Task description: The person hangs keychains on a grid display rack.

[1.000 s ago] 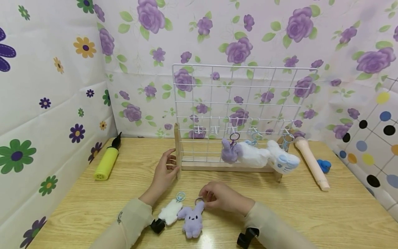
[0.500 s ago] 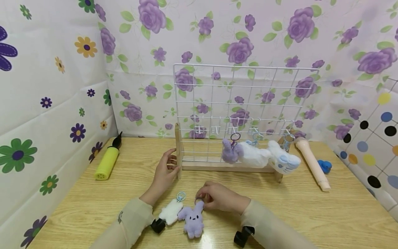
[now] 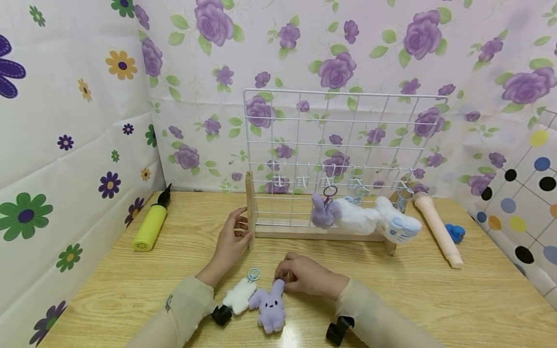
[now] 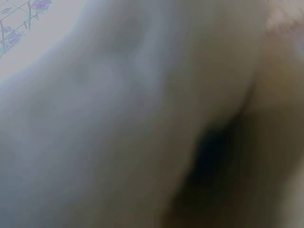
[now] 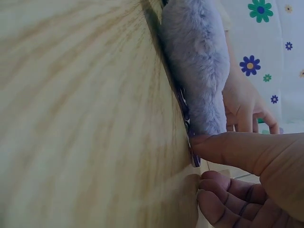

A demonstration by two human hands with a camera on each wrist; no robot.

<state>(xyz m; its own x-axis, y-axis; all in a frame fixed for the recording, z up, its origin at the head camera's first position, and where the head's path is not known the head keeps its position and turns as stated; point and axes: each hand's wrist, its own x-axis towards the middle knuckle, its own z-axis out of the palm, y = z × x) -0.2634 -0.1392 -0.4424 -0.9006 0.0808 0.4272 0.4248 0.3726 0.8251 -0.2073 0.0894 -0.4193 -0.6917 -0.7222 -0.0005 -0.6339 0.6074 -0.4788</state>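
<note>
the purple plush rabbit was found lying face up on the wooden table, just beside a white plush charm and in front of the wire rack. the right hand was placed at the end of one ear. in the right wrist view the thumb was set against the purple ring, the other fingers curled close below with a narrow gap; whether the ring was pinched could not be told. the rack's wooden upright was held by the left hand, fingers bent at its outer edge. little could be read from the left wrist view, which was blurred.

handling (judged): the rabbit was rated very light, soft, hardly slippery and not fragile; the ears were expected to flop. the stiffer ring was considered the best hold, since the plush would be squashed under pressure.

counts: two plush pieces were noted on the table, one purple, one white. three were seen hung on the rack: one purple plush, one white plush and one blue-bowed plush. one yellow pump, one pale pink tube and one blue toy were also recorded.
</note>
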